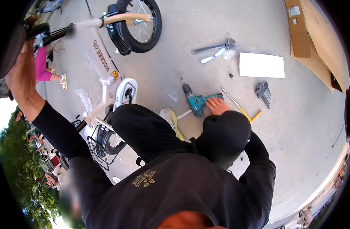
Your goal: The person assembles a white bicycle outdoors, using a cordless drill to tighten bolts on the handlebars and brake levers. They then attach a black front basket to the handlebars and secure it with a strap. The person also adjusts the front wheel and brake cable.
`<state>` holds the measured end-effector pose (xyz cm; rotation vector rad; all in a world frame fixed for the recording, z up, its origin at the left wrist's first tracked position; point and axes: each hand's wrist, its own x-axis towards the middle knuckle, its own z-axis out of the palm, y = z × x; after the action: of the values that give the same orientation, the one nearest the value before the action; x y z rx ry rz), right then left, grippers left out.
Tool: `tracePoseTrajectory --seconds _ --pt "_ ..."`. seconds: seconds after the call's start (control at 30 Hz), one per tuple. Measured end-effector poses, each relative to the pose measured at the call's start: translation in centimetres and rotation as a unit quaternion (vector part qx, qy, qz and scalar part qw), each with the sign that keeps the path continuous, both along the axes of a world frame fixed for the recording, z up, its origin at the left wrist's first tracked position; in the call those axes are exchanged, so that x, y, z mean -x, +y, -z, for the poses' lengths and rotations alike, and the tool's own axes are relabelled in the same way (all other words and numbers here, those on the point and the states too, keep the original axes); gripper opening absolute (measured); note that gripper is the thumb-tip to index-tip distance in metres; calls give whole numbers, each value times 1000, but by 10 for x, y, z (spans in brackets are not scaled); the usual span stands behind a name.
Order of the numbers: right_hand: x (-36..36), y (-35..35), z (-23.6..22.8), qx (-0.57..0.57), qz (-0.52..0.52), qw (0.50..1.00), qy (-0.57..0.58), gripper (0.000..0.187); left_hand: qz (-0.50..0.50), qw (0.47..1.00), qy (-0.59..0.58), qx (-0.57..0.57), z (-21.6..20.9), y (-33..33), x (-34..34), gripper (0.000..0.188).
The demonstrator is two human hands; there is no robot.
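On the grey concrete floor [297, 129], just beyond the person's right knee, lies a teal and black cordless drill [196, 103], on its side, bit toward the upper left. The right grip [217, 106] is in contact with its base, fingers laid over that end; the thumb is hidden, so whether the hand is closed around the drill cannot be told. The left grip [23, 74] is raised at the far left, against a dark, blurred part [9, 49] cut off by the rim of view; how firmly it is closed cannot be determined.

Left of the drill stands a white-framed bicycle [91, 49]. Its front wheel [156, 26] is at the top, beside a tan-coloured fork [125, 18]; a black rear rack [98, 154] is noted at the lower left.

Above and right of the drill are an adjustable wrench [209, 49], a slim light-handled tool [208, 59] just beside it, and crumpled clear plastic [229, 55]. Next along is a white rectangular sheet [261, 65], with a hex key set [263, 93] below it. Near the right grip lies a long rod tool with a yellow section [244, 114]. An opened cardboard box [316, 42] occupies the upper right. Another person in pink [42, 65] is partly visible behind the bicycle.
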<state>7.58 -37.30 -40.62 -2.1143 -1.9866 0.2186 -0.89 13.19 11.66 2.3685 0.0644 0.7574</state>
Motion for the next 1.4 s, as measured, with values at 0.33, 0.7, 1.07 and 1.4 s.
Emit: tracePoseTrajectory --seconds 0.33,0.7,1.07,1.4 --pt "-23 65 -4 44 35 988 142 67 57 987 26 151 -11 -44 -20 86" --pt "-138 209 -280 -199 121 579 781 27 -24 971 -53 231 -7 -67 -21 80" --pt "-29 290 -320 -206 -85 176 959 29 -167 971 -97 144 14 -52 -26 57" --pt "-10 310 -308 -150 -181 123 964 30 -64 949 -168 259 6 -69 -37 53"
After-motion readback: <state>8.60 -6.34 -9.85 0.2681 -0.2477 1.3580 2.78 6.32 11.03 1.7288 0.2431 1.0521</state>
